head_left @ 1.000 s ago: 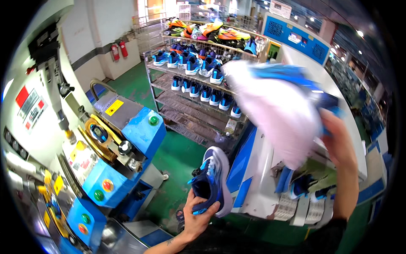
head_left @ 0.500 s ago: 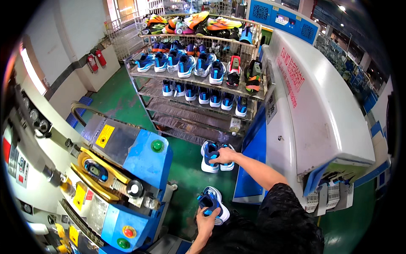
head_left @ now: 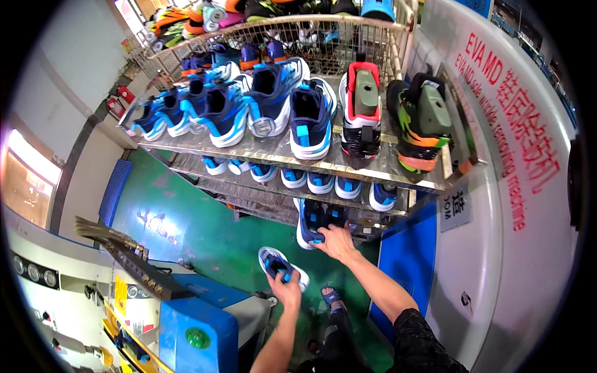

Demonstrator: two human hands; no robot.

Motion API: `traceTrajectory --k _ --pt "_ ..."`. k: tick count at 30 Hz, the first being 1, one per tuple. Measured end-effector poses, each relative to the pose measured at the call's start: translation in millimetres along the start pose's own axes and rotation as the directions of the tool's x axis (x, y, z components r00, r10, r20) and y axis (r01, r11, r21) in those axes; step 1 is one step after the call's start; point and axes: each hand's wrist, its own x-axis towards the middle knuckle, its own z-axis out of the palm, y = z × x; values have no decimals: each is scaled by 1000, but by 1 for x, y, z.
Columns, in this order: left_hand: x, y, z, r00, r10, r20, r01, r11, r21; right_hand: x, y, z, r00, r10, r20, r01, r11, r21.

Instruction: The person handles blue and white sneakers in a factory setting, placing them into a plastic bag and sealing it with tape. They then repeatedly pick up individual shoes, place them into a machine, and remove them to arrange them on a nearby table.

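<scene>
Grip, left hand (head_left: 286,288): closed on the heel collar of one low-cut athletic shoe (head_left: 271,260), navy and bright blue with a thick white sole, opening upward, seen against the green painted floor (head_left: 205,236).

Grip, right hand (head_left: 337,242): fingers closed at the heel end of a second navy, white-soled shoe (head_left: 310,219). Directly beside it, one dark navy shoe (head_left: 336,213), partly covered by the hand; whether also gripped, cannot tell. Location of these two: near the lower shelves of the rack, to the right of and beyond the left hand's shoe.

Rack, metal, flat-shelved, wire basket on top (head_left: 267,155). Broad shelf: navy-and-blue shoes with white soles (head_left: 311,118); one red, white and black shoe (head_left: 360,140) and one black, green and orange shoe (head_left: 413,149), each with an olive-green block inside. Shelf below: further blue, white-soled shoes (head_left: 320,182).

Right side: large pale grey machine with red lettering (head_left: 460,292). Left side: blue machine housing with round green button (head_left: 199,314).
</scene>
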Motion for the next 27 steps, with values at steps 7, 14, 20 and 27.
traceTrajectory --k 7,14,20,27 --pt "147 19 83 939 292 183 -315 943 106 77 72 33 999 38 -8 -37 996 86" --pt "213 30 157 867 432 247 -453 891 34 117 116 68 993 53 -108 -44 996 78" --pt "255 23 182 655 667 355 -692 718 -72 132 125 77 978 -89 -189 77 995 -71" --pt "219 7 142 839 405 364 -370 914 -165 77 59 70 976 41 -212 -52 998 -47"
